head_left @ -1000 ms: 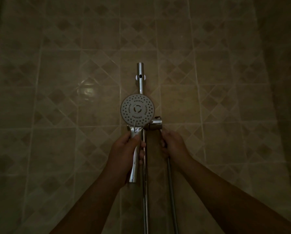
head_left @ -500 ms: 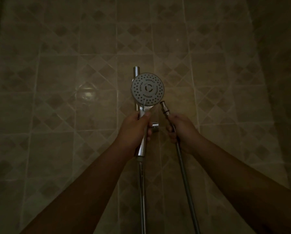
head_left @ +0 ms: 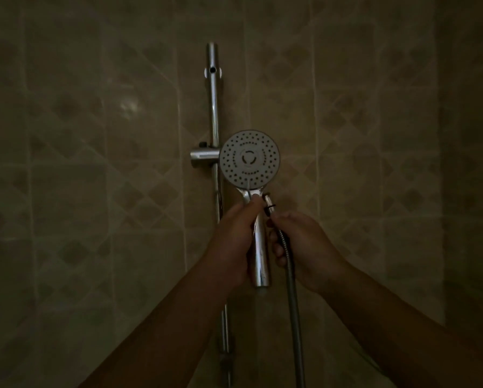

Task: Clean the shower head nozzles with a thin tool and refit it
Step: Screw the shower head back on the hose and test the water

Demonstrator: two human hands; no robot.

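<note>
While my left hand (head_left: 231, 245) grips the shower head (head_left: 250, 159) and my right hand (head_left: 301, 245) pinches the hose (head_left: 293, 303), dim light risks cross-threading.

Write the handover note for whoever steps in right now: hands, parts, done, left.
Left hand grips the shower head by its handle, face toward the camera.
Right hand holds the hose near its end fitting, which is free beside the handle.
Holder on the rail is empty.
Done: head is off the hose and holder. No thin tool in view; nozzle cleaning can't be confirmed.
Left: join hose to handle, seat head in holder.
</note>
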